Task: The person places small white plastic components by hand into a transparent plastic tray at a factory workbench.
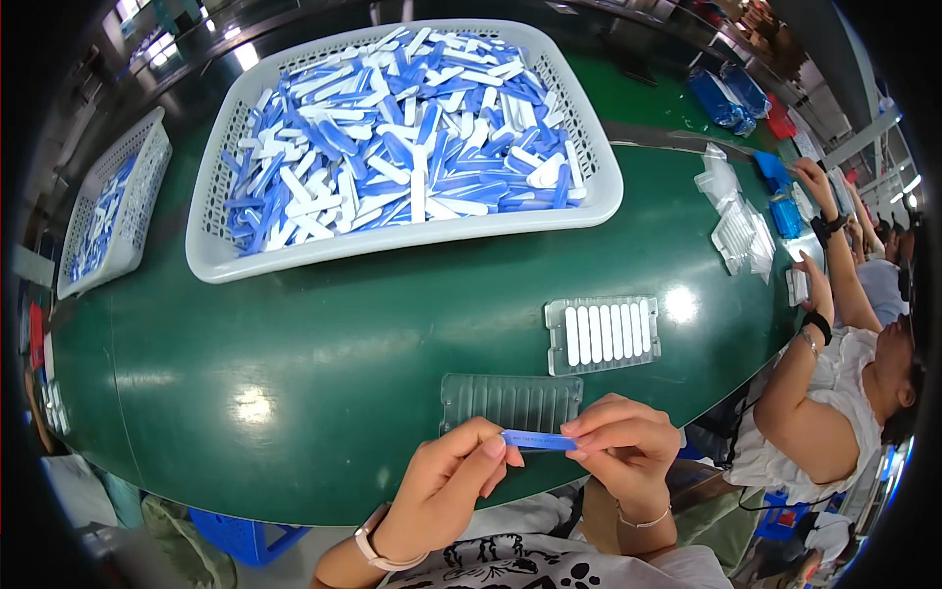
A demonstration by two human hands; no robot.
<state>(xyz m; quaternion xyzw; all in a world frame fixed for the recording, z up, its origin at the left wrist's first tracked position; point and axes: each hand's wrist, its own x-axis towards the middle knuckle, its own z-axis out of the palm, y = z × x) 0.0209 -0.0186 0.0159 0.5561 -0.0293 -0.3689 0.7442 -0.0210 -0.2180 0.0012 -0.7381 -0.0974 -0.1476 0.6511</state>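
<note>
Between my two hands, close to the table's near edge, a flat blue strip (540,441) with small print is stretched out level. My left hand (442,486) pinches its left end between thumb and fingers. The right end is pinched the same way by my right hand (628,454). Just beyond my hands lies a clear plastic tray (469,385) with bare grooves, its near side partly covered by them. Farther right, a second clear tray (556,344) holds a row of several white strips with rounded ends.
A large white basket (412,247) heaped with blue and white strips stands on the green table (324,344). Another basket (137,211) stands far left. Clear plastic bags (736,221) and blue packs (721,101) lie at right, where a person (814,393) works beside the table.
</note>
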